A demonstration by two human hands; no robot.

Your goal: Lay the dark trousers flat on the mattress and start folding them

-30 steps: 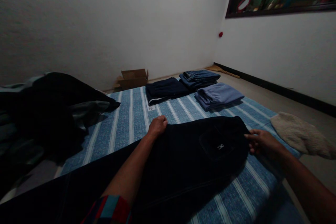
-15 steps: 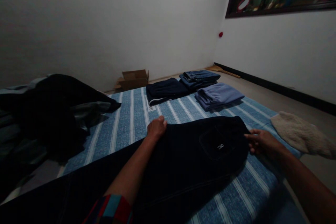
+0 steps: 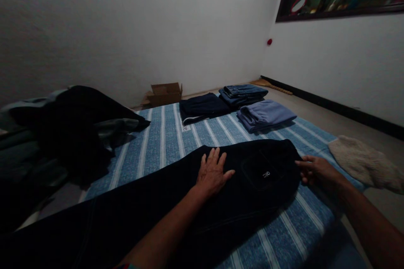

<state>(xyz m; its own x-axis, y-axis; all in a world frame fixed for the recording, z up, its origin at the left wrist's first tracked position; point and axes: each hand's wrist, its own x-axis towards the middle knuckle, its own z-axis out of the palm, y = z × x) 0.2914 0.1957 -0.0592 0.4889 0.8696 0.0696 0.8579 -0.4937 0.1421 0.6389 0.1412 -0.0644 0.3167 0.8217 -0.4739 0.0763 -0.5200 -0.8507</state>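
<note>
Dark trousers (image 3: 176, 201) spread flat across striped blue mattress (image 3: 158, 143). Left hand (image 3: 213, 173) pressed open, palm down, on trousers; right hand (image 3: 315, 170) pinching the waistband edge, grip narrow on cloth. Beyond trousers: three folded stacks, navy (image 3: 202, 107), denim (image 3: 243, 92), pale blue (image 3: 265, 114). Left of trousers: loose dark clothes heap (image 3: 63, 134). Right of trousers, on floor: cream fleecy cloth (image 3: 360, 162). Behind stacks: cardboard box (image 3: 164, 92) against white wall (image 3: 142, 25).

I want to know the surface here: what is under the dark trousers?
The dark trousers lie on a blue striped mat, with the left hand flat on top. Anything beneath them is covered.
</note>
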